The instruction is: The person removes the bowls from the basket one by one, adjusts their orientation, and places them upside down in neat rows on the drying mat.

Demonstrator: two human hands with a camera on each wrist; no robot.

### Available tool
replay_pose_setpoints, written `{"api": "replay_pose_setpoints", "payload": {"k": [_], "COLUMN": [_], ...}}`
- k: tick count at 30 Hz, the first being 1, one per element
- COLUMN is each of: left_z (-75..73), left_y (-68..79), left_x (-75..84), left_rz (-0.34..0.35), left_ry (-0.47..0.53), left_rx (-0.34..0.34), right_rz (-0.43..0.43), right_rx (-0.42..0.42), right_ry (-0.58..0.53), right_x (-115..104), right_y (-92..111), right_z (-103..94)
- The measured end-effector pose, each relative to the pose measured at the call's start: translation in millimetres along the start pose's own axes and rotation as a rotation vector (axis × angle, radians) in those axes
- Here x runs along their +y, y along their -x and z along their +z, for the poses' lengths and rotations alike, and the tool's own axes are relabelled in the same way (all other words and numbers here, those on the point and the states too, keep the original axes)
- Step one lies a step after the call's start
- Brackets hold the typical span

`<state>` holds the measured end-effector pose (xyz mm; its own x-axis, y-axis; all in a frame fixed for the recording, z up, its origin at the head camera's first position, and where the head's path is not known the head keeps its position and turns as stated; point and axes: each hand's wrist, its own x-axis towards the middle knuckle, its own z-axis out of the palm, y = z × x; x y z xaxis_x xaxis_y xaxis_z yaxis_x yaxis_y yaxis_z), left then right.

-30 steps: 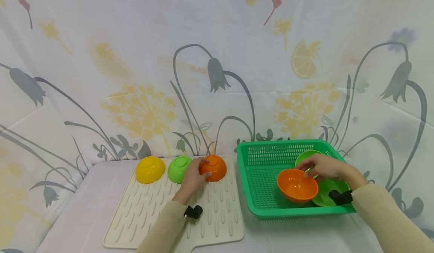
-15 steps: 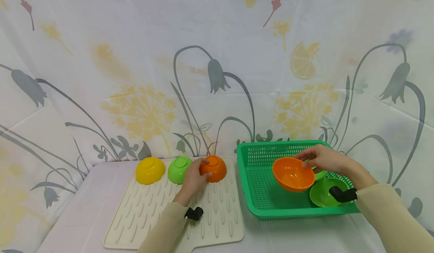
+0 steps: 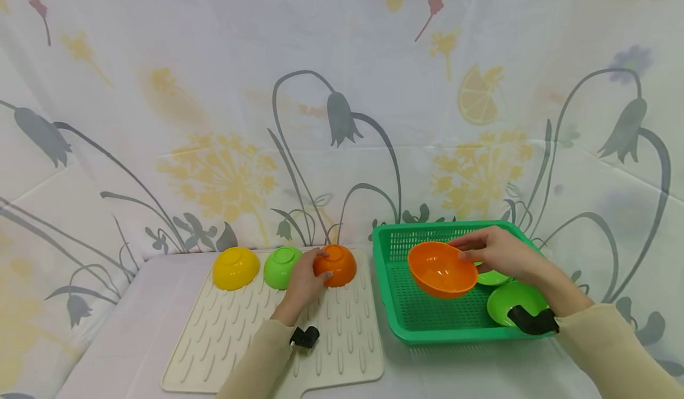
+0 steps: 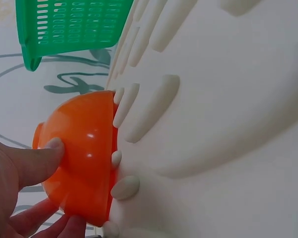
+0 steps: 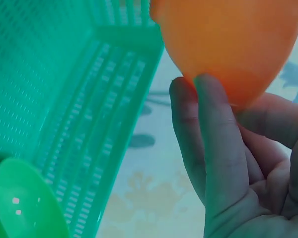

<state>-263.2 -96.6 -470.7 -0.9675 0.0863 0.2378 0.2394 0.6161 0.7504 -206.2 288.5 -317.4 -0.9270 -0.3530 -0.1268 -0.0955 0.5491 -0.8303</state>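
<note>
An orange bowl hangs tilted over the green basket, its inside facing the head camera. My right hand pinches its rim at the right side; in the right wrist view the thumb and fingers close on the orange wall. A second orange bowl lies upside down on the cream drying mat. My left hand grips it from the left, and in the left wrist view the thumb lies on its outer wall with the fingers round the other side.
Upside down on the mat's back edge sit a green bowl and a yellow bowl. Inside the basket are a green bowl at the front right and another green piece behind, partly hidden by my right hand. A patterned cloth hangs behind.
My right hand has lifted the orange bowl up and carried it left over the basket, uncovering more of the green bowl. The left hand and its bowl stay in place.
</note>
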Motion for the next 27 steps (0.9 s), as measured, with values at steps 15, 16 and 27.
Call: {"api": "replay_pose_setpoints", "payload": {"k": [15,16,27], "left_z": [-1.3,-1.7,-14.4], "left_y": [-0.6,-0.4,8.6], "left_x": [-3.1,-3.2,5.3], "left_rz": [0.055,0.061,0.086], "left_ry": [-0.012,-0.009,0.091], "left_rx": [0.004,0.004,-0.014], "right_rz": [-0.024,-0.027,-0.035], "right_rx": [0.009,0.009,-0.003], "right_ry": [-0.112,-0.117,-0.184], "right_x": [-20.6,-21.1,-22.3], "right_y": [2.6,2.4,-6.4], "right_z": [55.9,60.0,96.4]}}
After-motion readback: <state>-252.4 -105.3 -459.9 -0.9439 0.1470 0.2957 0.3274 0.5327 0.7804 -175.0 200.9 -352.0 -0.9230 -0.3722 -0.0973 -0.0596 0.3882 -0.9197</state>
